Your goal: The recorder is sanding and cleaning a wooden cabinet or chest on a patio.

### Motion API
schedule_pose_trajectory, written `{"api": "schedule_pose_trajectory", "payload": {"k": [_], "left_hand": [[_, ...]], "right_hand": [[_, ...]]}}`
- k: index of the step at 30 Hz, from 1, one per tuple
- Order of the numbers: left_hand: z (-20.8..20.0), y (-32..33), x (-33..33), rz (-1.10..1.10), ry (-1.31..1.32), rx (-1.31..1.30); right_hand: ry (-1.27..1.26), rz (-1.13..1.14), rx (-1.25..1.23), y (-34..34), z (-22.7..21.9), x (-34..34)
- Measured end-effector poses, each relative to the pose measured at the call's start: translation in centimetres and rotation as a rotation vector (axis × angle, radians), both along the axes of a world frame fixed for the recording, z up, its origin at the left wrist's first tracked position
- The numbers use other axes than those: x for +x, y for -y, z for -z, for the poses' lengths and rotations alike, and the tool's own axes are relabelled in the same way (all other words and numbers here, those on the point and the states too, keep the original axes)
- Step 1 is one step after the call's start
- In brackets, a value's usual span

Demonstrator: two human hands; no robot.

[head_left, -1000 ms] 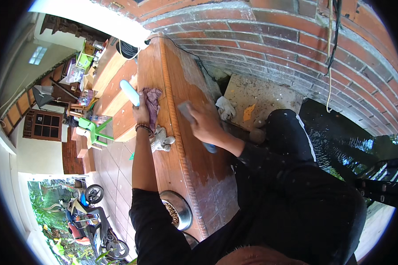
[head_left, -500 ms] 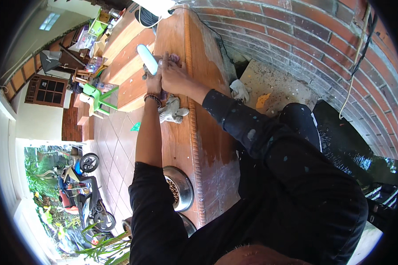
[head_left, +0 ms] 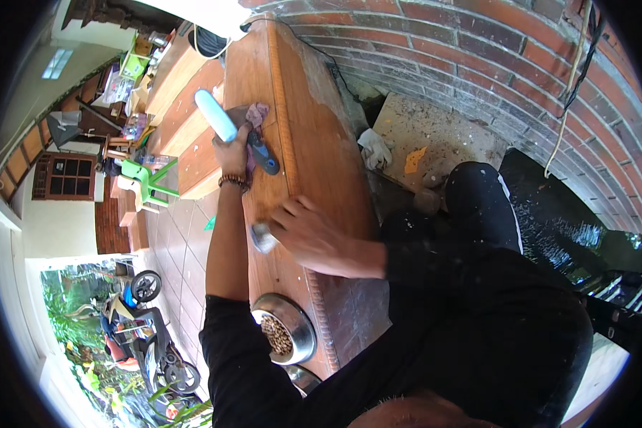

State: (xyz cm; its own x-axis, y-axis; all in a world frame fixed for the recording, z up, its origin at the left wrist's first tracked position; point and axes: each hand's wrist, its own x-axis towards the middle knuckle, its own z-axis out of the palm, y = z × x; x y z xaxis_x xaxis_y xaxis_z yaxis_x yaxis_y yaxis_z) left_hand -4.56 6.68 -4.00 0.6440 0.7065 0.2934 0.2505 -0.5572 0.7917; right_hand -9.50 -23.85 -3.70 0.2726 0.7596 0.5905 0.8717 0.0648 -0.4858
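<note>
A long reddish-brown wooden panel [head_left: 314, 135] lies flat in front of me, running away toward the brick wall. My left hand [head_left: 232, 153] is closed on a tool, with a light-blue cylinder [head_left: 214, 114] sticking out past the fist and a dark blue handle [head_left: 265, 158] on the near side. A purple rag [head_left: 258, 113] lies under that hand. My right hand [head_left: 310, 235] rests on the panel closer to me, its fingers curled on a small grey-white lump [head_left: 262, 237] beside my left forearm.
A steel bowl [head_left: 301, 324] with brown bits inside sits on the panel's near end. A curved brick wall [head_left: 478, 50] rises on the right, with a white rag [head_left: 374, 150] and rubble at its foot. To the left are wooden benches [head_left: 182, 78], a green chair [head_left: 146, 182] and a motorbike [head_left: 146, 321].
My right hand left the panel's side face, reached up to my left hand, then came back down onto the small grey-white lump. My left hand stayed by the rag.
</note>
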Motion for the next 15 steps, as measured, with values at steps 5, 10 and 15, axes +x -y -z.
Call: {"api": "schedule_pose_trajectory", "payload": {"k": [5,10,15], "left_hand": [[-0.6,1.7,0.1,-0.038,0.035,0.115],[-0.9,2.6,-0.1,-0.036,0.031,0.056],[-1.5,2.6,0.5,-0.025,0.036,0.062]], "right_hand": [[-0.485,0.053,0.347,2.2,7.9,1.5],[-0.629,0.344,0.469,-4.3,9.2,7.0],[-0.572,0.406,0.815,-19.9,12.8,24.2]]}}
